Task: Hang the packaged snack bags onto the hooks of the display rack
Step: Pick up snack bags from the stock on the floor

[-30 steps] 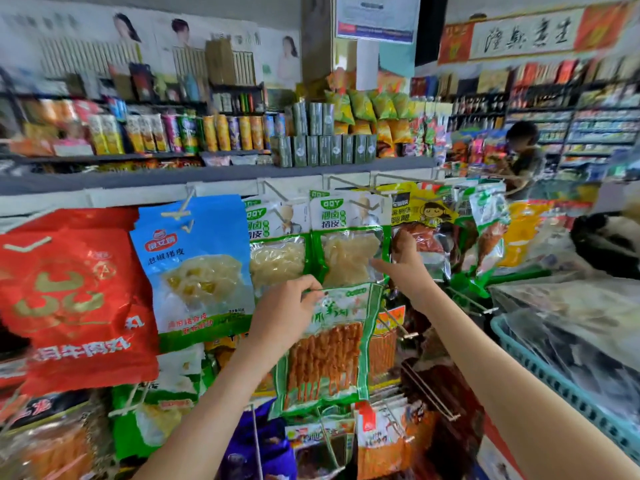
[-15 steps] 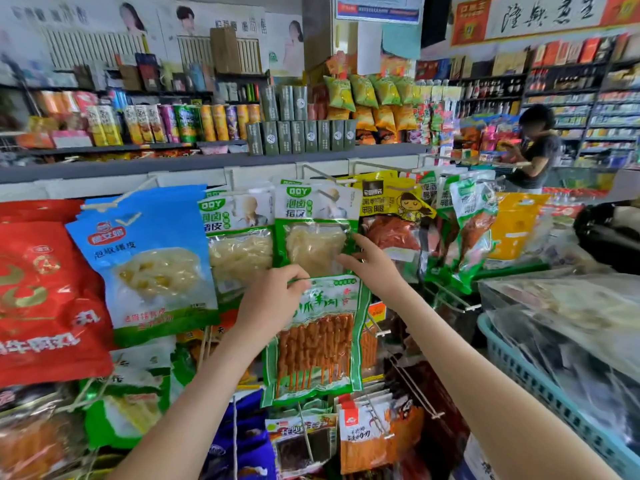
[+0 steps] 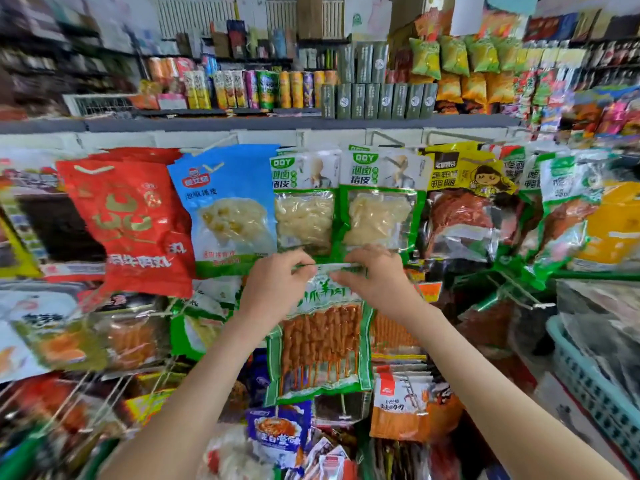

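Note:
A green snack bag of orange skewers (image 3: 320,344) hangs in front of the display rack, held by its top edge. My left hand (image 3: 277,285) pinches the top left corner. My right hand (image 3: 377,278) pinches the top right corner. Just above them two green and white bags of pale strips (image 3: 377,209) hang from hooks on the rack's top row. A blue bag (image 3: 228,206) and a red bag (image 3: 135,220) hang to the left. The hook behind the skewer bag is hidden by my hands.
A yellow bag (image 3: 464,174) and green bags (image 3: 568,209) hang to the right. Bare wire hooks (image 3: 519,292) stick out at lower right. A pale blue basket (image 3: 595,386) of packets stands at the right edge. More bags fill the lower rows. A shelf (image 3: 242,124) of cans runs above.
My right hand came down from the pale-strip bag and took hold of the skewer bag's top right corner. The view shifted left and closer to the rack.

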Available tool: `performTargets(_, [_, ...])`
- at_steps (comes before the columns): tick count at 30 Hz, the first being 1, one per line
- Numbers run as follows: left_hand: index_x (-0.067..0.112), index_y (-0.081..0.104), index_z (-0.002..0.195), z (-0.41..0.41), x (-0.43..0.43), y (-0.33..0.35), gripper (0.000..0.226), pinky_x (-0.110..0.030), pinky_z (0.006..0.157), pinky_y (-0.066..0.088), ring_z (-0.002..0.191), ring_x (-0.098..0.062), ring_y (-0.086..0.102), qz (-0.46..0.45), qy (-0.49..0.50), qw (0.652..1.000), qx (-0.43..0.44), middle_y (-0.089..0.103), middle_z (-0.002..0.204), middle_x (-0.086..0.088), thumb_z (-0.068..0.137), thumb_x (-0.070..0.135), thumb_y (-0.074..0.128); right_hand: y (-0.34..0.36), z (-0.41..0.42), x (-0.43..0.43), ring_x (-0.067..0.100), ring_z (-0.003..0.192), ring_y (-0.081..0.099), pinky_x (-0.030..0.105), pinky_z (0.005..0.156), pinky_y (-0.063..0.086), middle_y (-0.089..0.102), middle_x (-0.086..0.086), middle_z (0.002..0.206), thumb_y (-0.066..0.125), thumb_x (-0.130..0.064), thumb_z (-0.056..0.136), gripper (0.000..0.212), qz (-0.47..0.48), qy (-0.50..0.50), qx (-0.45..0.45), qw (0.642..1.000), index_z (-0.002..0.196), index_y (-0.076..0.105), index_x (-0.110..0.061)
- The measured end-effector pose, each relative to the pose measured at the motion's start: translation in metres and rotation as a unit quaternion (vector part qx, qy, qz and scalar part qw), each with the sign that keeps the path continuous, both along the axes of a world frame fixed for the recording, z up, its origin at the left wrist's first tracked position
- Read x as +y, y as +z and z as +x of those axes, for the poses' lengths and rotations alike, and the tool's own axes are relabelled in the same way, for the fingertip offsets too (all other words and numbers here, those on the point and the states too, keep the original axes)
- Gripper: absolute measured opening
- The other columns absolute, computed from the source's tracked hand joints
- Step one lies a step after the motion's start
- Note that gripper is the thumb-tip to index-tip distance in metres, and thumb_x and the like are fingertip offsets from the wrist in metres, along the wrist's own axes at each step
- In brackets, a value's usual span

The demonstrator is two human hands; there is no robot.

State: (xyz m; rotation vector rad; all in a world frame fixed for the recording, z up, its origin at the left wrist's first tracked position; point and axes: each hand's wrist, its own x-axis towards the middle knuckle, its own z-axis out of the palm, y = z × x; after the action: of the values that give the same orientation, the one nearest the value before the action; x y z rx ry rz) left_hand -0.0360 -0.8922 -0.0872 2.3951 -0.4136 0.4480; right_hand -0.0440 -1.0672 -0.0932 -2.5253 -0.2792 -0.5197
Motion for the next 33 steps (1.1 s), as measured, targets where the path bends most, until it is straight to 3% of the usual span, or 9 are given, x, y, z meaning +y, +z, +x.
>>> performTargets(3, [0.030, 0.068, 0.085, -0.012, 0.029, -0.002, 0.010, -0.036, 0.060, 0.052, 0.054, -0.011, 0.060, -0.018, 0.000, 1.000, 0.010, 0.069, 0.073, 0.006, 0.090, 0.030, 0.059, -0.003, -0.003, 0.033, 0.019, 0.104, 0.038, 0.032, 0.081, 0.018, 0.055, -0.003, 0.094, 0.061, -0.054, 0.079, 0.041, -0.028, -0.005, -0.007, 1.000, 0.098, 0.065, -0.018])
performTargets(6, [0.032, 0.066, 0.083, -0.027, 0.066, -0.008, 0.011, -0.039, 0.064, 0.052, 0.063, -0.018, 0.064, -0.015, 0.006, 1.000, 0.027, 0.070, 0.075, 0.003, 0.090, 0.030, 0.058, -0.005, -0.011, 0.071, 0.014, 0.096, 0.035, 0.031, 0.074, 0.011, 0.050, -0.014, 0.073, 0.058, -0.054, 0.081, 0.025, -0.038, 0.025, -0.023, 0.999, 0.078, 0.060, -0.029])
performTargets(10, [0.023, 0.070, 0.089, -0.047, 0.127, -0.019, 0.013, -0.028, 0.065, 0.048, 0.064, -0.016, 0.063, -0.020, 0.020, 0.999, 0.032, 0.070, 0.084, 0.008, 0.091, 0.028, 0.058, -0.014, -0.023, 0.134, 0.013, 0.101, 0.036, 0.027, 0.076, 0.006, 0.062, -0.013, 0.096, 0.054, -0.049, 0.086, 0.023, -0.067, 0.076, -0.043, 0.994, 0.097, 0.068, -0.033])
performTargets(14, [0.027, 0.069, 0.092, -0.059, 0.192, -0.036, 0.014, -0.038, 0.066, 0.052, 0.073, -0.028, 0.066, -0.007, 0.041, 0.997, 0.063, 0.071, 0.082, -0.004, 0.091, 0.033, 0.057, -0.032, -0.036, 0.202, 0.011, 0.106, 0.034, 0.030, 0.083, 0.008, 0.056, -0.015, 0.092, 0.056, -0.037, 0.089, 0.016, -0.011, 0.091, -0.011, 0.996, 0.095, 0.068, -0.028])
performTargets(19, [0.025, 0.070, 0.094, -0.072, 0.258, -0.053, 0.014, -0.039, 0.054, 0.048, 0.058, -0.030, 0.060, 0.018, 0.021, 0.997, 0.070, 0.069, 0.073, -0.003, 0.093, 0.030, 0.056, -0.060, -0.053, 0.273, 0.011, 0.100, 0.038, 0.026, 0.073, 0.007, 0.062, -0.008, 0.092, 0.059, -0.034, 0.088, 0.018, 0.044, 0.086, 0.003, 0.995, 0.094, 0.069, -0.020])
performTargets(23, [0.026, 0.068, 0.095, -0.084, 0.293, -0.072, 0.016, -0.021, 0.038, 0.029, 0.040, -0.018, 0.045, 0.048, 0.011, 0.995, 0.083, 0.062, 0.065, 0.006, 0.093, 0.034, 0.055, -0.085, -0.062, 0.304, 0.013, 0.099, 0.037, 0.040, 0.091, 0.020, 0.062, -0.006, 0.085, 0.061, -0.033, 0.087, 0.017, 0.065, 0.093, 0.024, 0.993, 0.083, 0.068, -0.019])
performTargets(27, [0.023, 0.070, 0.095, -0.089, 0.304, -0.083, 0.016, -0.019, 0.039, 0.032, 0.039, -0.010, 0.044, 0.055, -0.002, 0.995, 0.080, 0.062, 0.067, 0.010, 0.092, 0.032, 0.056, -0.097, -0.073, 0.314, 0.009, 0.093, 0.031, 0.033, 0.080, 0.014, 0.056, -0.014, 0.069, 0.061, -0.034, 0.087, 0.019, 0.061, 0.077, 0.027, 0.995, 0.078, 0.068, -0.020])
performTargets(30, [0.021, 0.070, 0.096, -0.090, 0.303, -0.091, 0.018, -0.027, 0.049, 0.043, 0.046, -0.010, 0.053, 0.055, -0.004, 0.995, 0.086, 0.069, 0.076, 0.006, 0.091, 0.033, 0.059, -0.101, -0.076, 0.314, 0.010, 0.090, 0.033, 0.029, 0.075, 0.010, 0.053, -0.018, 0.066, 0.061, -0.037, 0.087, 0.017, 0.043, 0.067, 0.029, 0.996, 0.079, 0.068, -0.024])
performTargets(33, [0.020, 0.069, 0.095, -0.094, 0.296, -0.097, 0.020, -0.019, 0.040, 0.034, 0.037, -0.004, 0.045, 0.028, -0.017, 0.994, 0.107, 0.067, 0.070, 0.006, 0.091, 0.036, 0.058, -0.107, -0.077, 0.307, 0.007, 0.090, 0.036, 0.030, 0.082, 0.011, 0.061, -0.012, 0.073, 0.061, -0.040, 0.086, 0.014, 0.044, 0.065, 0.049, 0.996, 0.083, 0.069, -0.029])
